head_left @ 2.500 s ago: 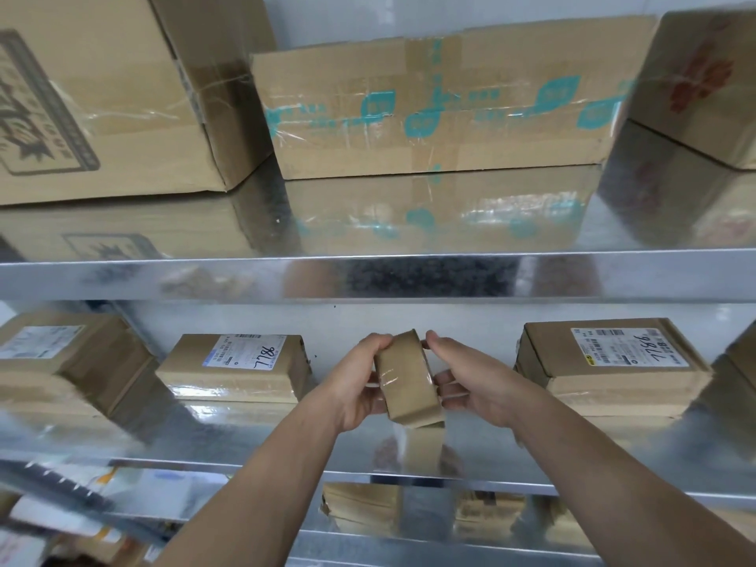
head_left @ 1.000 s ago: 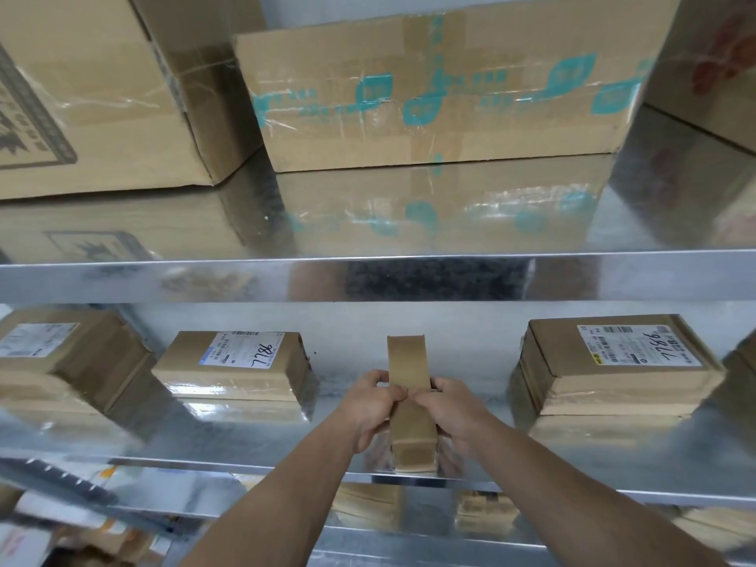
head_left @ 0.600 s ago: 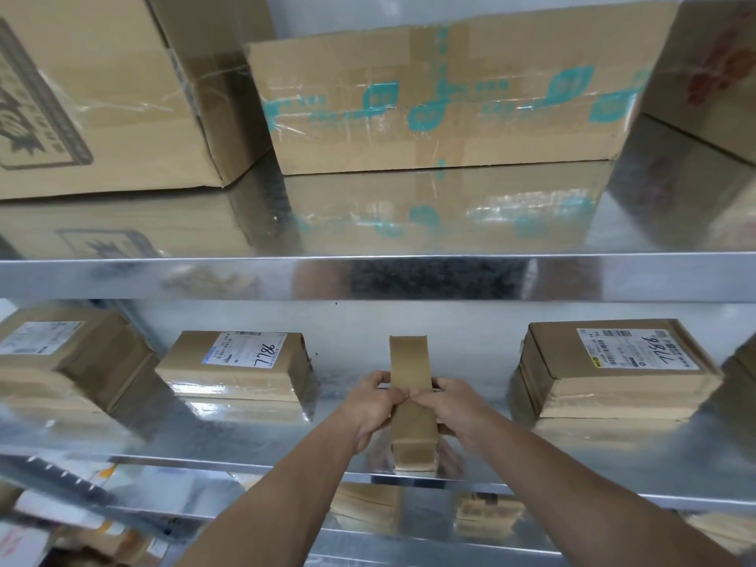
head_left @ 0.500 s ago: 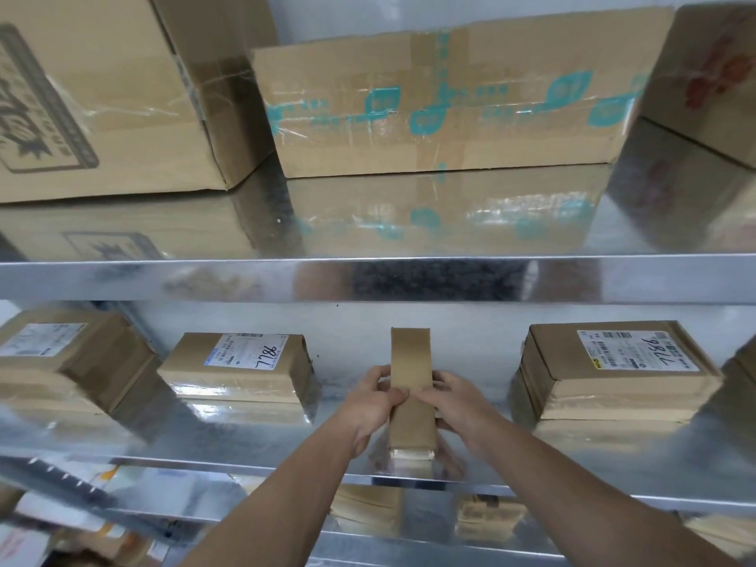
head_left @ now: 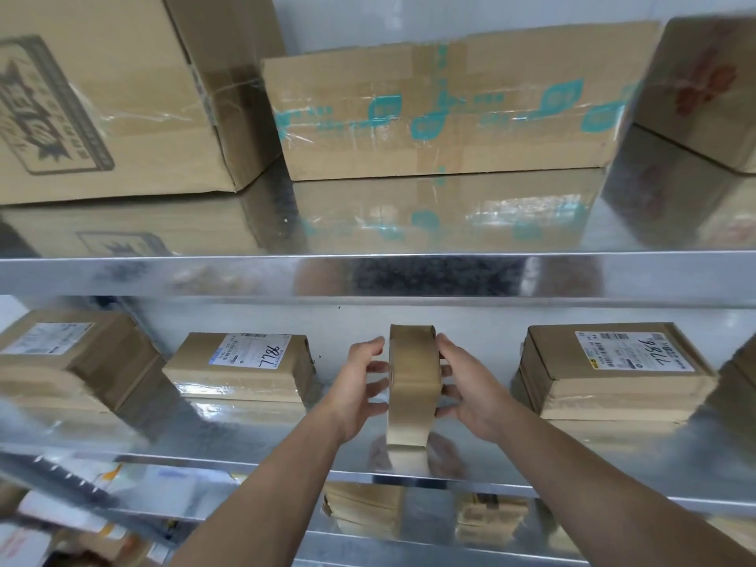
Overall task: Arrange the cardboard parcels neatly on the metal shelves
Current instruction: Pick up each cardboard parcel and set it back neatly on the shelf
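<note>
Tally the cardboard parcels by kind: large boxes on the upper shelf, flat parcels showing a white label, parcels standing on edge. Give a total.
Large boxes: 3, left box, teal-taped box, red-marked box
Flat labelled parcels: 3, far-left parcel, middle-left parcel, right parcel
Parcels on edge: 1, upright parcel
Total: 7

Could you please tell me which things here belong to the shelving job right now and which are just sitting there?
In the job:
- narrow parcel, on edge
- left hand, right hand
- middle shelf

Just sitting:
- labelled parcel
- stacked parcels
- teal-taped box
</note>
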